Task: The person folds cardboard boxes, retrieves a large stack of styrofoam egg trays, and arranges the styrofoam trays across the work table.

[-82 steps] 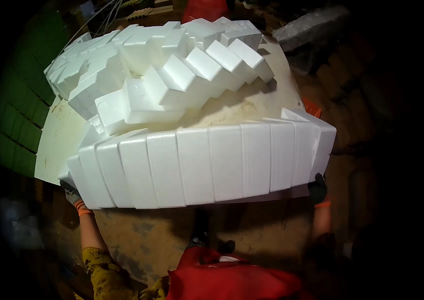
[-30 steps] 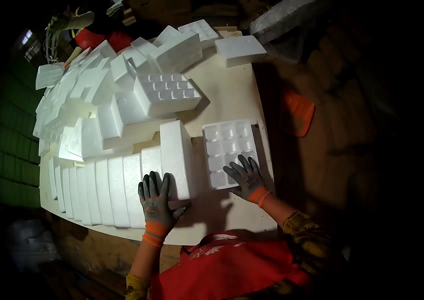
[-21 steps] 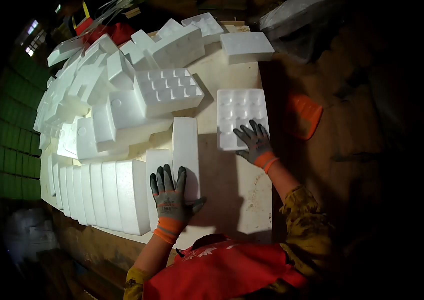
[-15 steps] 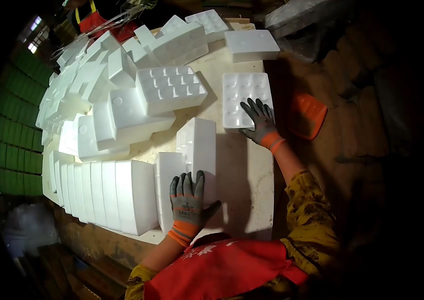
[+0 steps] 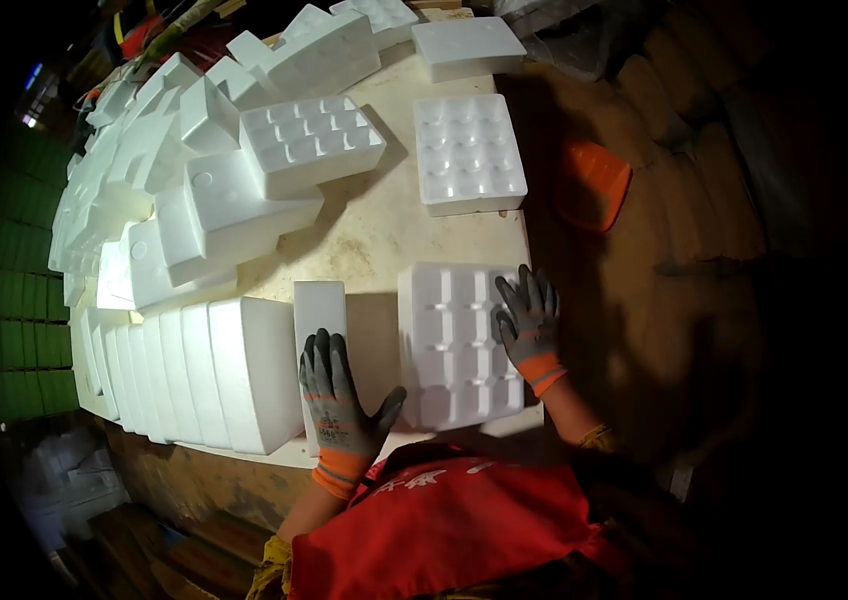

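My left hand, in a grey glove with an orange cuff, lies flat with its thumb spread against a narrow white foam box standing on edge. To the right, a white foam tray with a grid of hollows rests flat at the near table edge. My right hand, gloved the same way, touches that tray's right rim with fingers apart. Beyond it lies another foam tray with round hollows, untouched.
A row of foam boxes stands at the left, with a heap of more foam boxes behind. One foam block sits at the table's far right. Past the right edge is an orange plastic object. Green stacks line the left.
The hollowed tray that stood upright by my left hand now lies flat to its right. My right hand has left the farther tray and come down to it. The view has shifted.
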{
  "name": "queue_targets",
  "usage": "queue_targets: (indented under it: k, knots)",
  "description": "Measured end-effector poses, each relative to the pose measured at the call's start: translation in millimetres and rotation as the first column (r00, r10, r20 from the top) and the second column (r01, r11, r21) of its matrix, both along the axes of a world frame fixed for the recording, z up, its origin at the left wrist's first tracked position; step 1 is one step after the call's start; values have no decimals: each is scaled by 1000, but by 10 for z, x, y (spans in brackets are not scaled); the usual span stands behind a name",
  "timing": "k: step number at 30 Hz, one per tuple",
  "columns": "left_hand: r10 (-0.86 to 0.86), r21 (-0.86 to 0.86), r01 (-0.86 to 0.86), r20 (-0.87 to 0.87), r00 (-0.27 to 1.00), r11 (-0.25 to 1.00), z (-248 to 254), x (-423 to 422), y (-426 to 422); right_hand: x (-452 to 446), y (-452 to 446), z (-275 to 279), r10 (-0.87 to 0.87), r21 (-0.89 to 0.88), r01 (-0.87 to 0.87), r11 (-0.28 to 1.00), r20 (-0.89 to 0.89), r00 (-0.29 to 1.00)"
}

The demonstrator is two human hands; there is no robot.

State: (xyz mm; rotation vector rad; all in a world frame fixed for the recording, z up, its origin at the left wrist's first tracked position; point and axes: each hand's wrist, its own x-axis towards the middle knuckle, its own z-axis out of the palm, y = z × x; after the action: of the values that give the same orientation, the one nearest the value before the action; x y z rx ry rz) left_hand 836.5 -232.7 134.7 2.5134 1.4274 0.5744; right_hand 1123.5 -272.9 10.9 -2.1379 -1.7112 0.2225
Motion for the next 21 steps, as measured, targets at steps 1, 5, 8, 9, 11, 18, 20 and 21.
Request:
queue_targets:
  k: [1, 5, 8, 9, 11, 18, 20, 21]
  knots:
    - [-11, 3, 10, 70, 997, 1000, 2, -32, 8, -9, 34, 110, -11, 25, 9, 1000, 43, 999]
    - [111, 56, -111, -4, 994, 992, -93, -306, 167, -487, -32, 427, 160, -73, -156, 985, 64, 985]
    - [212, -460, -121, 151, 966, 880, -323, -513, 115, -571, -17, 128, 142, -185, -117, 976, 131, 981]
    - [241, -568, -14, 328, 914, 823, -359, -495, 96, -552, 64, 99, 89, -152, -69, 986, 129, 988]
    - [199, -531, 15, 343, 918, 847, -417, -476, 64, -506, 316, 117, 9, -107, 4, 994, 125, 992]
    - [57, -605, 196, 373, 926, 772, -66, -677, -494, -275, 741, -70, -14, -92, 28, 995, 159, 987]
    - [-39, -634, 168, 213, 976, 755, 14, -709, -664, -193, 746, -196, 20, -56, -16, 998, 80, 997]
    - [-45, -654, 188, 230, 972, 733, -32, -714, -750, -109, 741, -209, 60, -2, -60, 998, -47, 997]
